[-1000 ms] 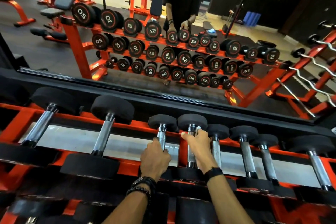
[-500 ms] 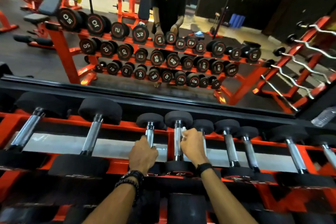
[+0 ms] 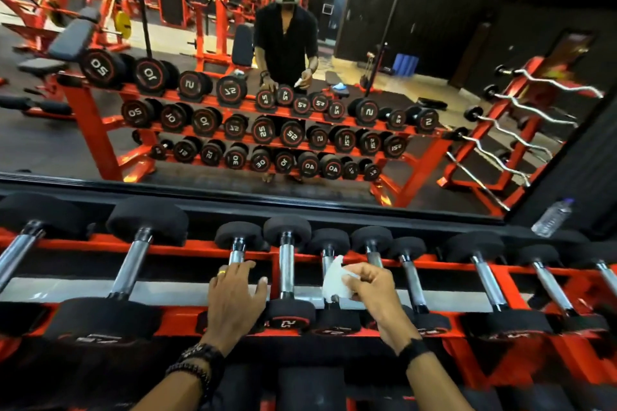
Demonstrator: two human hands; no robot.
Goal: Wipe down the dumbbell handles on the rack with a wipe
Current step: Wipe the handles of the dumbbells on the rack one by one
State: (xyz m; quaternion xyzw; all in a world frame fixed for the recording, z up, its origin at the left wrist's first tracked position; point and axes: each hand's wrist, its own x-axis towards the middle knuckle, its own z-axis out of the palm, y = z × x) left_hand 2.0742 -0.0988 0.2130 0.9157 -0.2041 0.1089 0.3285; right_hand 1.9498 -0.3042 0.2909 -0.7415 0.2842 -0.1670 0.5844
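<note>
Several black dumbbells with chrome handles lie across the top tier of an orange rack (image 3: 187, 248). My right hand (image 3: 374, 287) pinches a crumpled white wipe (image 3: 335, 280) against the handle of a small dumbbell (image 3: 328, 260). My left hand (image 3: 235, 294) lies with its fingers spread over another small dumbbell (image 3: 237, 252), hiding most of that handle. Between the two hands stands a dumbbell with a bare chrome handle (image 3: 286, 270). To the right, the handle of the neighbouring dumbbell (image 3: 373, 257) passes behind my right hand.
A wall mirror (image 3: 300, 190) rises just behind the rack and reflects me, the rack and the gym. A clear plastic water bottle (image 3: 552, 217) lies on the ledge at the right. Larger dumbbells (image 3: 132, 264) fill the rack's left side, smaller ones (image 3: 489, 277) the right.
My right hand has moved one handle to the right with the wipe. My left hand has let go of its handle and opened its fingers. The view has tilted up.
</note>
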